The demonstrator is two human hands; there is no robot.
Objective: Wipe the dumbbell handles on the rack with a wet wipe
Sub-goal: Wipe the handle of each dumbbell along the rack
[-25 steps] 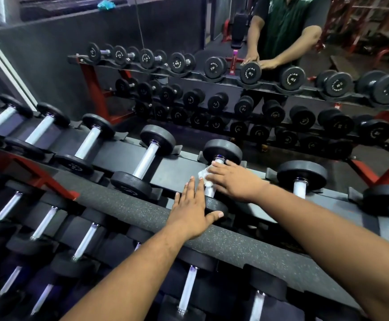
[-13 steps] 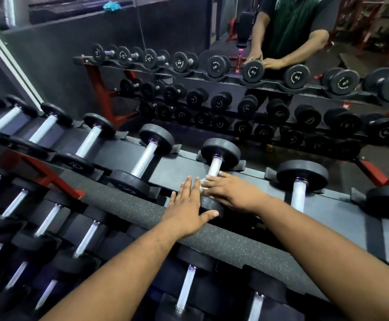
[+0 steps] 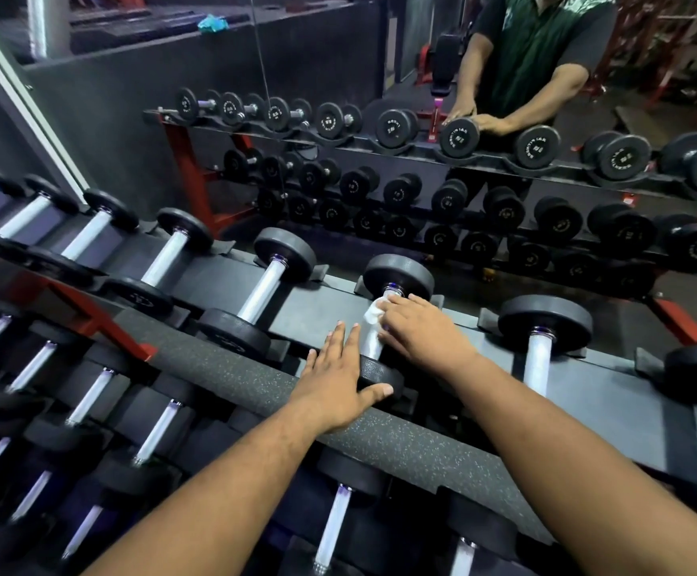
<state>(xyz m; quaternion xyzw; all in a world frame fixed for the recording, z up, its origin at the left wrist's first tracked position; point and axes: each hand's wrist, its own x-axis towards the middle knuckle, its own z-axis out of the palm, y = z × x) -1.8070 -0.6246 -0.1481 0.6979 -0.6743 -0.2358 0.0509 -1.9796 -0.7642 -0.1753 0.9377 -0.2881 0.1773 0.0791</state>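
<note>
We see a mirror wall behind the rack (image 3: 442,451), its speckled rubber rail. Our left hand (image 3: 334,388) lies spread on the dumbbell (image 3: 384,326); our right hand (image 3: 421,334) presses the white wipe (image 3: 372,313) on its chrome handle.

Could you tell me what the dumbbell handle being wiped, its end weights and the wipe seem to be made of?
The handle looks like bright metal, probably chromed steel: silvery and reflective. The end weight seems rubber- or urethane-coated: matte black with a soft sheen. The wipe looks like thin white nonwoven cloth or paper, crumpled under the right hand.
</note>
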